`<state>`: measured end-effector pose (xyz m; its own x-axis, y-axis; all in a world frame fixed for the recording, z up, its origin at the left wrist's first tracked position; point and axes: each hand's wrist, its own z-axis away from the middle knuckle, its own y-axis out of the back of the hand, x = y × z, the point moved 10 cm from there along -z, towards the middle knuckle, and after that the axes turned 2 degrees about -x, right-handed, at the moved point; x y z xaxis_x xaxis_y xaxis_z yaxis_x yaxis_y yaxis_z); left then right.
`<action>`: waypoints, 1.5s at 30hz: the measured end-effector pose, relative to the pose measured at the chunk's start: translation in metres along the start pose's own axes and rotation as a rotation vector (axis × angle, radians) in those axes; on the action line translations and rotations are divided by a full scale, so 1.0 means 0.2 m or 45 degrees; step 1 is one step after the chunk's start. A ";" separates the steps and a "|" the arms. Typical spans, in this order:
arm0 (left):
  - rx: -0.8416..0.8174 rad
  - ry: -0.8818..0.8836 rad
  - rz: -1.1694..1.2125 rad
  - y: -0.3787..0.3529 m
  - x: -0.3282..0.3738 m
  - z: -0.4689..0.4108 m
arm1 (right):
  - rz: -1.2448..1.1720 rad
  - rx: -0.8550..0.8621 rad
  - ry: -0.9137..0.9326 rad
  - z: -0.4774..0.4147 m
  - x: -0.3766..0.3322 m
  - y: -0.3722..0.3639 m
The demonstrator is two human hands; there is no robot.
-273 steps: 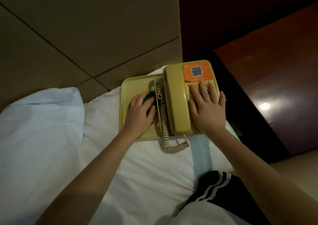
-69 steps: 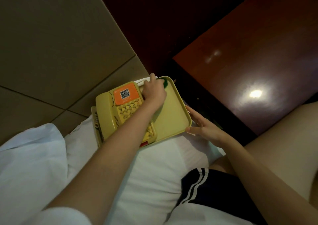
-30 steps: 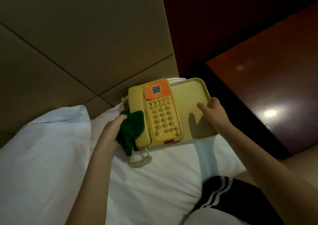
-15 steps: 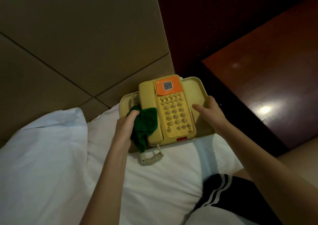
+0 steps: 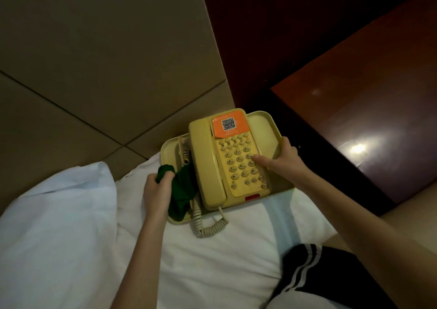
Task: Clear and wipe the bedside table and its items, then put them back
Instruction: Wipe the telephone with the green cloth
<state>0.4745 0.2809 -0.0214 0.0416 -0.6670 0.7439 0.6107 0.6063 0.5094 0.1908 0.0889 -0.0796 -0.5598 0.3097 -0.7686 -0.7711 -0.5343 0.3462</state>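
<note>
- A yellow phone [image 5: 227, 162] sits on a yellow tray [image 5: 266, 123]; the tray lies on the white bed [image 5: 212, 261], up by the tan headboard [image 5: 94, 48]; the phone takes up the middle of the tray
- An orange sticker [image 5: 229, 125] is stuck on the top of the phone; it has a black and white square code on it; there is a line of tiny print under the code, too small to read
- The round keys show the numbers 1 to 9 and 0, with a star and a # in the bottom row; a red button [image 5: 252, 198] sits at the near end of the phone
- The handset [image 5: 205, 162] lies in its place on the left side of the phone; its curly cord [image 5: 208, 223] spills off the tray onto the bed
- The left hand [image 5: 157, 190] has its fingers curled tight round a green cloth [image 5: 183, 195]; the cloth is bunched on the left part of the tray, touching the side of the handset
- The right hand [image 5: 286, 159] holds the tray's right rim with bent fingers; one finger sticks out and touches the phone next to the 6 key
- A white pillow [image 5: 59, 214] lies to the left of the tray
- The bedside table [image 5: 378, 119] is dark red wood and stands just beside the bed on the right; a bright spot of light shines on its top
- Black shorts [image 5: 307, 266] with white stripes show at the bottom
</note>
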 end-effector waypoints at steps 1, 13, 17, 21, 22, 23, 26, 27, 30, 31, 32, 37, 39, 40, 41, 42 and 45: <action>0.034 -0.013 -0.002 0.00 0.00 0.00 | 0.026 0.010 -0.005 0.00 0.00 0.00; 0.155 0.095 0.285 -0.09 0.02 -0.02 | -0.041 -0.001 0.071 -0.03 -0.04 0.08; 0.154 0.107 0.286 -0.14 0.03 0.00 | -0.030 -0.001 0.084 -0.05 -0.06 0.16; 0.143 0.087 0.303 -0.24 0.08 0.02 | -0.035 0.004 0.098 -0.06 -0.08 0.29; 0.141 0.084 0.329 -0.27 0.10 0.04 | -0.047 0.000 0.098 -0.06 -0.09 0.33; 0.132 0.088 0.364 -0.31 0.11 0.05 | -0.049 0.004 0.097 -0.07 -0.09 0.37; 0.101 0.095 0.405 -0.44 0.19 0.09 | -0.029 0.015 0.077 -0.10 -0.10 0.52; 0.084 0.098 0.409 -0.48 0.22 0.09 | -0.018 0.000 0.061 -0.11 -0.10 0.56; 0.049 0.098 0.415 -0.61 0.30 0.09 | -0.032 -0.014 0.003 -0.15 -0.08 0.69; 0.040 0.101 0.414 -0.65 0.32 0.09 | -0.029 0.001 -0.003 -0.17 -0.08 0.74; 0.030 0.105 0.413 -0.70 0.34 0.09 | -0.021 0.012 -0.008 -0.19 -0.07 0.78; 0.005 0.041 0.379 -0.91 0.45 0.09 | -0.044 0.026 -0.045 -0.28 -0.04 0.97; -0.011 0.026 0.337 -1.00 0.49 0.10 | -0.060 0.041 -0.054 -0.31 -0.02 1.04; -0.025 0.029 0.313 -1.04 0.51 0.10 | -0.088 0.056 -0.059 -0.32 -0.01 1.08; -0.036 0.035 0.283 -1.08 0.51 0.10 | -0.118 0.073 -0.062 -0.34 0.00 1.11; -0.041 0.041 0.248 -1.12 0.52 0.09 | -0.133 0.086 -0.058 -0.36 0.00 1.15; -0.002 0.049 0.109 -1.21 0.53 0.07 | -0.104 0.149 -0.027 -0.42 0.01 1.24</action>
<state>0.3206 0.0703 -0.0601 0.1238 -0.6292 0.7673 0.6052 0.6607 0.4441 0.0250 -0.1096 -0.0406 -0.4993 0.3656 -0.7855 -0.8436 -0.4118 0.3445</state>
